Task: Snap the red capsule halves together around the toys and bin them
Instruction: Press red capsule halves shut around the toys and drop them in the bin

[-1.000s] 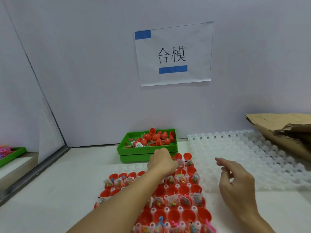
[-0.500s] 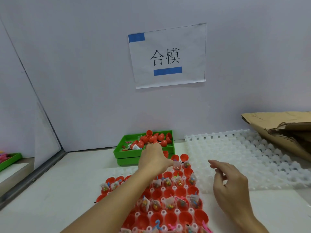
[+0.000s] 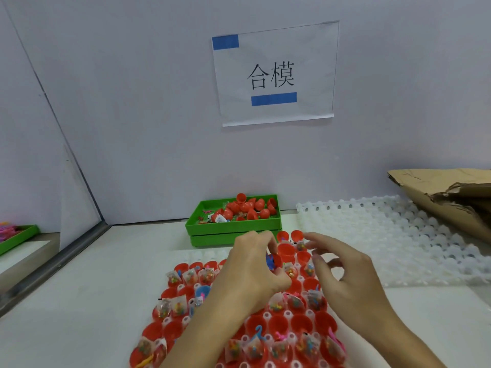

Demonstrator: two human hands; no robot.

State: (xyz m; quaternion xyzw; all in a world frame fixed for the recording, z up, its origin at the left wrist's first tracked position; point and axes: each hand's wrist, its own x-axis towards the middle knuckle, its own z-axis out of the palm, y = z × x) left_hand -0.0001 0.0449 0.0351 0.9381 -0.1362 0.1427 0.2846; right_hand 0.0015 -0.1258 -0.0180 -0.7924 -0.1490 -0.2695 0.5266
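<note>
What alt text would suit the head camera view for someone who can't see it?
A left hand grips a red capsule half over a tray of toy-filled red halves, the right hand open beside it. A green bin of capsules sits behind.

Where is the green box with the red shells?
In the head view, the green tray sits at the back of the table against the wall, just beyond the left hand, left of the white grid tray.

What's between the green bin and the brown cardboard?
In the head view, a white dimpled tray lies between the green bin and the cardboard.
</note>
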